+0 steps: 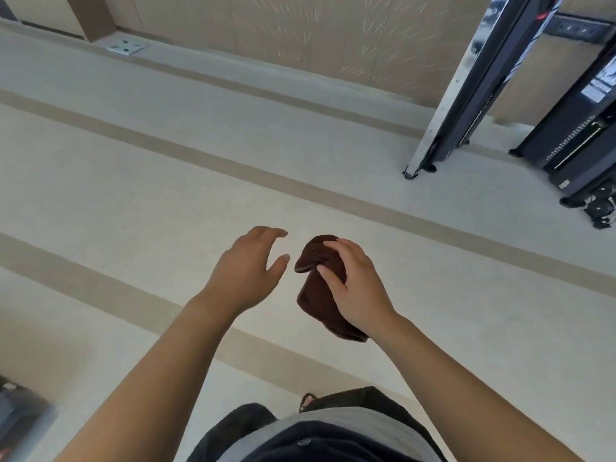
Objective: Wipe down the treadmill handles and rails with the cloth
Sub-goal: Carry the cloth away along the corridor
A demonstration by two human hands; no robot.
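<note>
A dark brown cloth (315,291), folded into a thick bundle, hangs in front of me at waist height. My right hand (356,288) grips it from the right, fingers curled over its top and thumb against its side. My left hand (248,265) hovers just left of the cloth with relaxed, spread fingers, a small gap from it, holding nothing. Two folded treadmills stand upright at the upper right: one with a silver side rail (446,105), and a second black one (573,141) further right with small wheels at its base.
Pale floor with wide beige stripes runs diagonally across the view. A beige panelled wall lies beyond, with a metal floor plate (126,47) at the upper left. A dark grey object (16,418) sits at the lower left edge. My legs and one foot show at the bottom.
</note>
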